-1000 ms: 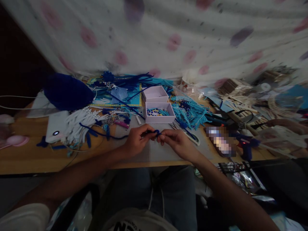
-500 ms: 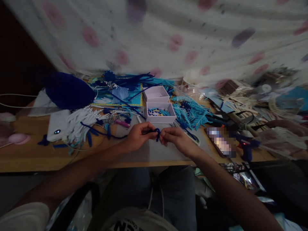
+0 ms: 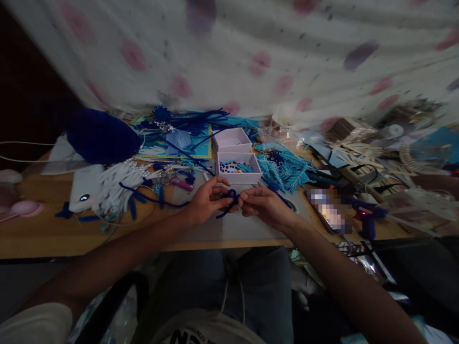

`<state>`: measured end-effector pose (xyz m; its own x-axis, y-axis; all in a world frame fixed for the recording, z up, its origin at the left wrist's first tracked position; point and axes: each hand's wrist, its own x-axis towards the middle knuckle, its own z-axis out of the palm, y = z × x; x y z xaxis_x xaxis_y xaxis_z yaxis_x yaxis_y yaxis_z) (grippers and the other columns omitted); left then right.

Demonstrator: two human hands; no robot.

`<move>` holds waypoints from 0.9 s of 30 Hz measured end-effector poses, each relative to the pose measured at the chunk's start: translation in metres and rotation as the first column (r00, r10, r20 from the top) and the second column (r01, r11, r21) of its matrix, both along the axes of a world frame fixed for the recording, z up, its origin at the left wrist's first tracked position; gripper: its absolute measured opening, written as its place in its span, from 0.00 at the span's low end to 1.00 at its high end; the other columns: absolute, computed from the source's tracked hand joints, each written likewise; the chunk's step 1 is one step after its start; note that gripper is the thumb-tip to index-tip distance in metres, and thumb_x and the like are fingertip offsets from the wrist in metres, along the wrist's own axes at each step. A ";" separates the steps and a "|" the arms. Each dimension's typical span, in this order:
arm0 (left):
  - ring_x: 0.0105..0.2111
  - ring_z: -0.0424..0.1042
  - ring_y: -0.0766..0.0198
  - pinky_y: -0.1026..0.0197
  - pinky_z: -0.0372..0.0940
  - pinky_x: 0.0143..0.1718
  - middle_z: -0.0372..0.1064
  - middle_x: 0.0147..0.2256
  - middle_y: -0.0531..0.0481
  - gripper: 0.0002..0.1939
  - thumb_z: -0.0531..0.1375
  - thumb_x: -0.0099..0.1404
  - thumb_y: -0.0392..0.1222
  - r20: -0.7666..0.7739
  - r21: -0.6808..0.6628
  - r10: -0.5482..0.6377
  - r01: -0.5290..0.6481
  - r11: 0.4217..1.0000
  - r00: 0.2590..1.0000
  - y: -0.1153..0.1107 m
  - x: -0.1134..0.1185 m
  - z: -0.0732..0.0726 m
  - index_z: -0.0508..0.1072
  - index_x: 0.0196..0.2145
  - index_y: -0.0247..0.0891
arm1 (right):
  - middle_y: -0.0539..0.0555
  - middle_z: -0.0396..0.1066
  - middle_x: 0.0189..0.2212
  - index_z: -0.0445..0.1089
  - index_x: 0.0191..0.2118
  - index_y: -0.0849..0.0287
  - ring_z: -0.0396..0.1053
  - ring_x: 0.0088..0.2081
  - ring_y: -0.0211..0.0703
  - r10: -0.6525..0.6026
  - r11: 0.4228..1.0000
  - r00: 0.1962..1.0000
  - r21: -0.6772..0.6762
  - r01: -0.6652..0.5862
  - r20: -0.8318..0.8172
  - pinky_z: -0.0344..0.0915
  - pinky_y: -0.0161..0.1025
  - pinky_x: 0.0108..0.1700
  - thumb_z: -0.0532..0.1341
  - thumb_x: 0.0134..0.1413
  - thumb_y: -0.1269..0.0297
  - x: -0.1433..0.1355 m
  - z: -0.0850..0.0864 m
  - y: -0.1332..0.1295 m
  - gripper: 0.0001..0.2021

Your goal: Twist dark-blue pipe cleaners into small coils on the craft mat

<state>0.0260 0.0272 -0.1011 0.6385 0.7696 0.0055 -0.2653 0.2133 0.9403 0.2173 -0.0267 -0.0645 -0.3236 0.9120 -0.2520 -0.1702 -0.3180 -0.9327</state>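
Now, blue stem end (image 3: 224,212) farther left

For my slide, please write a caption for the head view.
Left hand and right hand hold a looped blue strand near pale box.

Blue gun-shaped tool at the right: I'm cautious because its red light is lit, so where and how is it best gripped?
Probably by its handle, right hand coming from the near table edge: the handle points that way, with the red light at its far end. I can't make out the tip.
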 end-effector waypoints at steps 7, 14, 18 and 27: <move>0.31 0.79 0.60 0.57 0.75 0.37 0.78 0.36 0.47 0.19 0.72 0.55 0.45 -0.022 -0.006 -0.132 0.132 0.991 0.991 -0.001 0.001 -0.003 0.73 0.40 0.35 | 0.45 0.61 0.16 0.74 0.26 0.63 0.53 0.20 0.32 -0.025 0.996 0.999 -0.084 0.023 -0.033 0.52 0.35 0.29 0.69 0.51 0.55 0.001 -0.005 0.000 0.14; 0.31 0.80 0.61 0.60 0.73 0.36 0.78 0.32 0.48 0.16 0.72 0.55 0.44 -0.068 0.085 -0.049 0.055 0.995 0.997 -0.001 -0.002 -0.004 0.73 0.37 0.35 | 0.51 0.73 0.28 0.78 0.32 0.60 0.66 0.30 0.37 -0.260 0.964 0.964 -0.038 0.262 0.051 0.63 0.38 0.38 0.73 0.44 0.57 0.000 -0.011 -0.006 0.13; 0.32 0.80 0.60 0.60 0.73 0.36 0.78 0.31 0.48 0.17 0.72 0.56 0.45 -0.082 0.071 -0.058 0.064 0.995 0.995 -0.001 -0.001 -0.003 0.73 0.38 0.35 | 0.50 0.74 0.39 0.77 0.38 0.54 0.70 0.40 0.41 -0.450 0.880 0.892 0.145 0.452 -0.050 0.67 0.41 0.46 0.73 0.45 0.58 -0.003 -0.010 -0.011 0.13; 0.32 0.80 0.59 0.59 0.74 0.34 0.77 0.32 0.50 0.17 0.73 0.54 0.45 -0.057 -0.001 -0.076 0.076 0.997 0.996 0.002 0.002 -0.005 0.73 0.36 0.36 | 0.51 0.71 0.30 0.78 0.35 0.58 0.66 0.33 0.38 -0.328 0.944 0.943 0.030 0.327 0.058 0.61 0.33 0.33 0.71 0.47 0.58 -0.003 -0.006 -0.017 0.11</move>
